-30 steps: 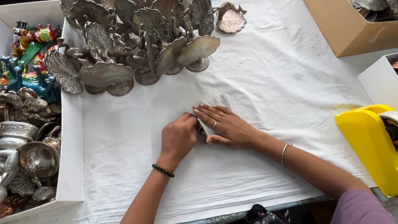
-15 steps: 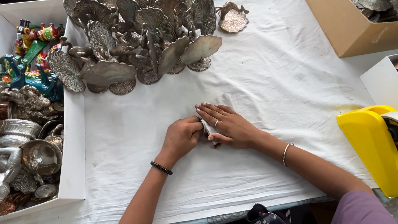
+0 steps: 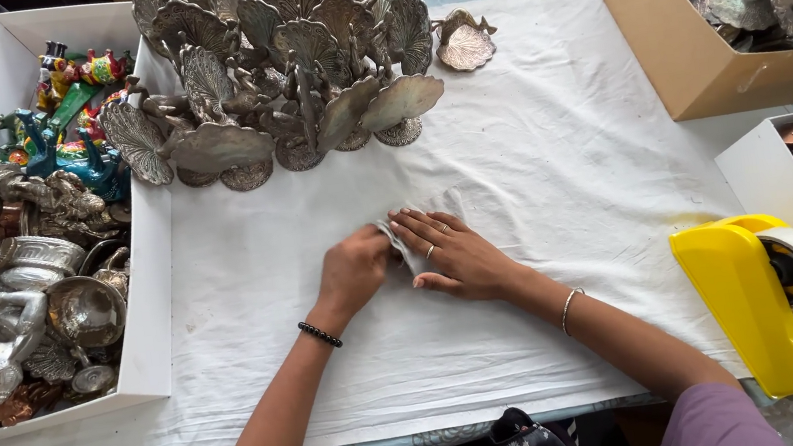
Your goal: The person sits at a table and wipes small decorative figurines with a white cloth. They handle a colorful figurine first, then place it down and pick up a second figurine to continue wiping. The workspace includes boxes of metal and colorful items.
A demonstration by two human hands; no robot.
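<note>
Evidently both hands are on a small white wrapped bundle [image 3: 411, 241] lying on the white cloth [image 3: 557, 133] that covers the bench. The left hand [image 3: 354, 271] is curled over the bundle's left end, fingers closed on the wrapping; the right hand [image 3: 450, 252] lies flat and spread on top, pressing it down. The wrapping looks thin and soft, likely to crease or slip loose, so it seems best held at the folded ends (what lies inside cannot be seen).

Beyond the hands stands a cluster of silver peacock figures [image 3: 286, 65], which look stiff, weighty and awkward with their fanned tails. Left of the left hand, a white box [image 3: 154, 283] holds metal idols and bowls [image 3: 22, 289], with painted figurines [image 3: 65, 112] at its far end. Far right of the right hand, a cardboard box [image 3: 668, 48] holds more silver pieces, a second white box [image 3: 764, 178] copper-coloured ware, and a yellow tape dispenser [image 3: 760, 309] sits near.
</note>
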